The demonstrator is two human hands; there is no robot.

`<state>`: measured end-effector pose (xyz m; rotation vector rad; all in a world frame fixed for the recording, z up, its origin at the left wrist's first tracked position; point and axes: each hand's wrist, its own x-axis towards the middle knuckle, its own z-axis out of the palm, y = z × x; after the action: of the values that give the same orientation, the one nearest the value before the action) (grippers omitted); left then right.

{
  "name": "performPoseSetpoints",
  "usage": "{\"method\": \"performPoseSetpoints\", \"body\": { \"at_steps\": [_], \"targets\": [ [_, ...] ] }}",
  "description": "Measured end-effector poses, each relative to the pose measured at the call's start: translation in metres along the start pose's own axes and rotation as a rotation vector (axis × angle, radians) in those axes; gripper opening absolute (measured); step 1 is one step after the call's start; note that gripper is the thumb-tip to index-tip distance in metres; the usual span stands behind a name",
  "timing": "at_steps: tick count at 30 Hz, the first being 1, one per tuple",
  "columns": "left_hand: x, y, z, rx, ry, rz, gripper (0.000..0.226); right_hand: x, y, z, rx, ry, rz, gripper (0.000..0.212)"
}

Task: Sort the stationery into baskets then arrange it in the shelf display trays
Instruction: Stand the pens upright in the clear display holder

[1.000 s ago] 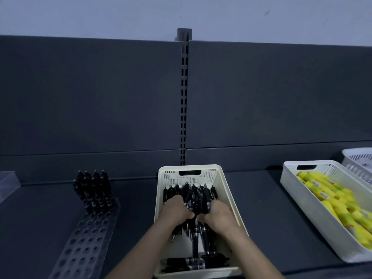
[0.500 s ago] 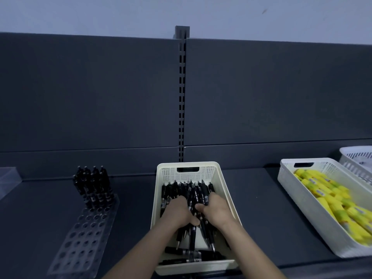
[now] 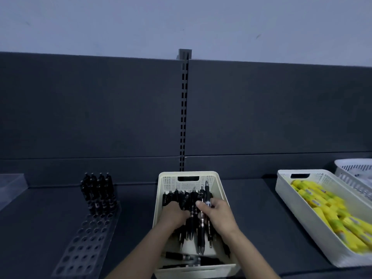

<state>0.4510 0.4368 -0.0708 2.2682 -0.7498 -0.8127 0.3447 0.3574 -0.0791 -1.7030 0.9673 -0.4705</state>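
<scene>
Gathering step, judged from the lie of things: both hands are down inside the cream basket point(image 3: 188, 175) at the shelf's centre, working the loose black pens point(image 3: 201, 236) into a bundle. Left hand point(image 3: 174, 215): palm down, fingers curled over a clutch of pens on the basket's left side. Right hand point(image 3: 219, 215): thumb and fingers pinch a few pens at mid-barrel, and their clip ends rise above the knuckles toward the basket's back wall. The two hands sit close together, nearly touching, with pens running beneath and between them. More pens lie crosswise at the near end of the basket, under the wrists. Handling note: the pens look light, rigid and smooth-barrelled, so likely to slide against each other and fan out of a loose grasp. The rubber grip section near the tip probably gives the surest hold, and a small aligned handful should be easier than a big one. Each one must go upright into a hole, so pinching mid-barrel leaves the tip free to locate. Destination: the perforated display tray point(image 3: 86, 244) lies well apart to the left, with its back rows filled by standing pens point(image 3: 98, 194) and its nearer holes unfilled. To the right, a white basket point(image 3: 285, 190) holds yellow items point(image 3: 330, 208), untouched.
</scene>
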Motion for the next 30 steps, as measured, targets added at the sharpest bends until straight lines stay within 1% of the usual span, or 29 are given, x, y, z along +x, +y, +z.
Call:
{"method": "performPoseSetpoints", "body": {
  "at_steps": [2,4,5,6,8,11,13,15,17,19,21,23,25,27,30],
  "targets": [
    [-0.002,0.000,0.000,-0.030,0.024,-0.004,0.028,-0.007,-0.004,-0.003,0.046,-0.039,0.031,0.042],
    [-0.003,0.002,-0.002,-0.086,0.047,0.023,0.022,-0.012,-0.007,-0.007,0.102,-0.065,0.046,0.024],
    [-0.004,0.003,-0.003,-0.151,0.046,0.051,0.019,-0.015,-0.009,-0.009,0.139,-0.084,0.051,0.018],
    [-0.004,0.004,-0.005,-0.242,0.038,0.089,0.018,-0.014,-0.009,-0.012,0.182,-0.094,0.056,0.017],
    [-0.011,0.009,-0.009,-0.424,0.004,0.145,0.015,-0.014,-0.013,-0.017,0.265,-0.061,0.052,0.020],
    [-0.023,0.015,-0.015,-0.583,-0.036,0.203,0.010,-0.019,-0.029,-0.025,0.333,0.001,-0.017,0.025],
    [-0.035,0.020,-0.017,-0.620,-0.104,0.269,0.011,-0.021,-0.040,-0.031,0.358,0.018,-0.047,0.030],
    [-0.043,0.024,-0.018,-0.583,-0.167,0.359,0.014,-0.023,-0.049,-0.037,0.377,-0.006,-0.065,0.024],
    [-0.050,0.028,-0.018,-0.545,-0.192,0.424,0.019,-0.026,-0.057,-0.041,0.399,-0.050,-0.081,0.022],
    [-0.054,0.032,-0.017,-0.558,-0.187,0.455,0.021,-0.029,-0.060,-0.040,0.427,-0.061,-0.099,0.023],
    [-0.059,0.033,-0.017,-0.594,-0.189,0.462,0.020,-0.032,-0.060,-0.039,0.411,-0.039,-0.116,0.025],
    [-0.064,0.033,-0.016,-0.605,-0.183,0.472,0.020,-0.034,-0.060,-0.038,0.401,-0.020,-0.121,0.021],
    [-0.068,0.031,-0.016,-0.630,-0.179,0.438,0.019,-0.035,-0.058,-0.037,0.400,-0.030,-0.117,0.018],
    [-0.071,0.029,-0.017,-0.657,-0.168,0.374,0.017,-0.037,-0.056,-0.036,0.407,-0.078,-0.094,0.016],
    [-0.076,0.023,-0.023,-0.672,-0.120,0.312,0.015,-0.041,-0.058,-0.033,0.482,-0.166,-0.073,0.005]
  ]
}}
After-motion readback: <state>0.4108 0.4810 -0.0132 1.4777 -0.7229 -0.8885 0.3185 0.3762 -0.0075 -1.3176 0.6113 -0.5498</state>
